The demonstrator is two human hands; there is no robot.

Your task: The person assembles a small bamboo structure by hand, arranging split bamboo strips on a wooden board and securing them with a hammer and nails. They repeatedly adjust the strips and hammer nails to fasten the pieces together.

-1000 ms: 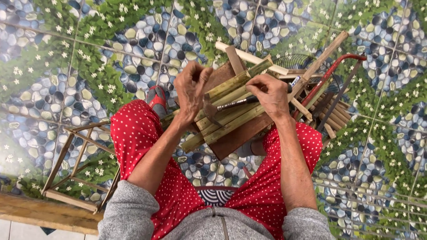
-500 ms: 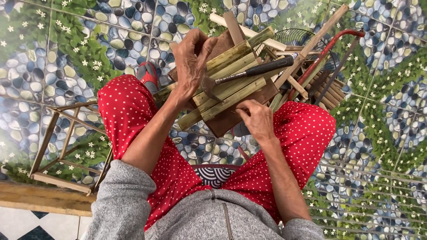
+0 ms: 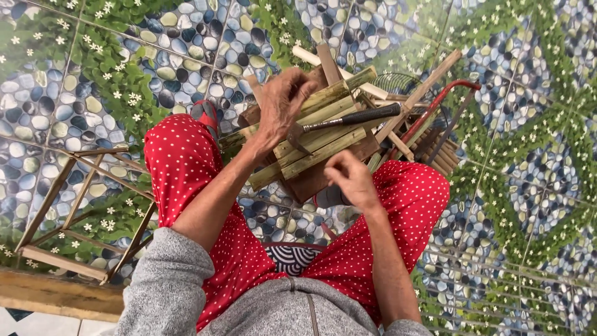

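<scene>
I sit in red dotted trousers with a bundle of split bamboo strips (image 3: 323, 140) lying across a brown wooden block (image 3: 314, 180) between my knees. My left hand (image 3: 283, 102) rests on top of the strips, with its fingers curled over their far edge. A hammer (image 3: 348, 118) with a dark handle lies loose on the strips, its metal head beside my left hand. My right hand (image 3: 348, 177) hangs below the strips at the block's near edge, fingers curled together. Nothing shows in it.
A wooden slat frame (image 3: 74, 211) stands on the patterned tile floor by my left knee, with a plank (image 3: 56, 295) below it. Behind the block lie a red-framed tool (image 3: 435, 106), a wire grille (image 3: 398, 81) and more wooden slats (image 3: 441, 155).
My right hand has come off the top of the strips and dropped toward my lap. The hammer now lies on the strips. My left hand stays in place.
</scene>
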